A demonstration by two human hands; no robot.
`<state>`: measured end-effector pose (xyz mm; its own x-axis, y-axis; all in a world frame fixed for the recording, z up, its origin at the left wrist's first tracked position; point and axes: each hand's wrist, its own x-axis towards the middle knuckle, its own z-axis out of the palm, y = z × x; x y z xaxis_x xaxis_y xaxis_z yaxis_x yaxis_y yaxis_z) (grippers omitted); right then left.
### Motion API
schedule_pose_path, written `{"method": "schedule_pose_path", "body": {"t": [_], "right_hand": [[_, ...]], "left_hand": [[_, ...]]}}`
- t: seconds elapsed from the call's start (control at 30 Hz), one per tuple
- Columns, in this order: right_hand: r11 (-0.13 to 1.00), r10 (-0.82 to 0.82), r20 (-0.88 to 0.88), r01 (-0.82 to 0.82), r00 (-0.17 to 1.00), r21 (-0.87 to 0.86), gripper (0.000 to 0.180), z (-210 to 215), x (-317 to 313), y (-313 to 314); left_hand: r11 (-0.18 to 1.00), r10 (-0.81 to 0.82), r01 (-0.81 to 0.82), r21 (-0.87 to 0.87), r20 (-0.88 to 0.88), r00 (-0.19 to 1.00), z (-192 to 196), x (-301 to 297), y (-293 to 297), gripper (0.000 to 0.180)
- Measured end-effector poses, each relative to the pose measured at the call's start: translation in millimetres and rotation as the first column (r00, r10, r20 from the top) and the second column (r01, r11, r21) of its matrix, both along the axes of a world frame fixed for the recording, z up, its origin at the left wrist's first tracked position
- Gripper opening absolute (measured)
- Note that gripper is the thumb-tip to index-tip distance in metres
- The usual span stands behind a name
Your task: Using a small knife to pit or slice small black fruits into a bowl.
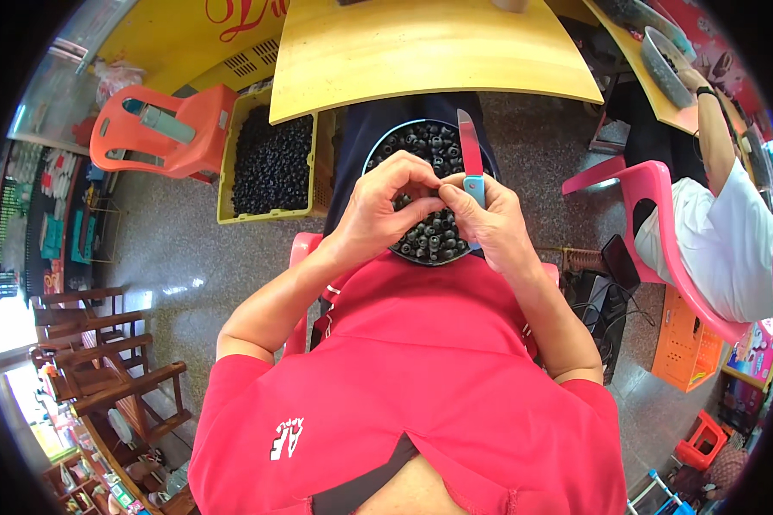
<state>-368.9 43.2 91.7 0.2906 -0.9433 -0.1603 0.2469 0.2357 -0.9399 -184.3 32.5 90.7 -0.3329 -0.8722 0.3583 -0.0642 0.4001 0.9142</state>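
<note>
A round bowl [367, 163] full of small dark round pieces [429, 236], some with a paler spot or hollow, rests on my lap. My left hand [388, 202] is over the bowl, thumb and fingers curled into a pinch; what is between them is too small to make out. Beside it, my right hand [494, 225] is closed around the light blue handle of a knife [471, 150]. Its blade points up and away from me and reflects red. The right thumb and fingertip meet the left fingertips above the pieces.
A yellow crate [225, 184] of similar dark pieces stands left, beside an orange chair [193, 120] with a pale green bottle [167, 124]. Ahead is a yellow table [429, 56]. At right, another person [704, 232] sits on a pink chair [661, 193], reaching to a basin [661, 64].
</note>
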Motion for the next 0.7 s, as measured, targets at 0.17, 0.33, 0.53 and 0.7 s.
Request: {"method": "schedule_pose_path", "body": {"t": [0.17, 0.33, 0.53, 0.7], "right_hand": [[0.998, -0.010, -0.049, 0.007, 0.999, -0.064, 0.020, -1.0, -1.8, 1.0], [0.998, -0.012, -0.045, 0.009, 0.999, -0.065, 0.021, 0.5, -2.3, 1.4], [0.999, 0.009, 0.028, -0.010, 1.000, 0.035, 0.017, 3.0, -4.6, -0.7], [0.992, 0.053, 0.168, -0.071, 0.984, 0.103, 0.015, 1.4, -10.7, -1.8]], "left_hand": [[0.995, -0.002, 0.006, 0.103, -0.045, 0.999, 0.9, -0.3, 2.1, 0.017], [0.965, -0.108, 0.127, 0.230, -0.094, 0.990, -0.4, 6.9, 1.7, 0.023], [0.873, 0.025, 0.080, 0.481, -0.208, 0.978, 0.2, 1.7, 8.6, 0.018], [0.934, -0.019, 0.063, 0.351, -0.127, 0.992, 0.0, 2.4, 11.5, 0.019]]}}
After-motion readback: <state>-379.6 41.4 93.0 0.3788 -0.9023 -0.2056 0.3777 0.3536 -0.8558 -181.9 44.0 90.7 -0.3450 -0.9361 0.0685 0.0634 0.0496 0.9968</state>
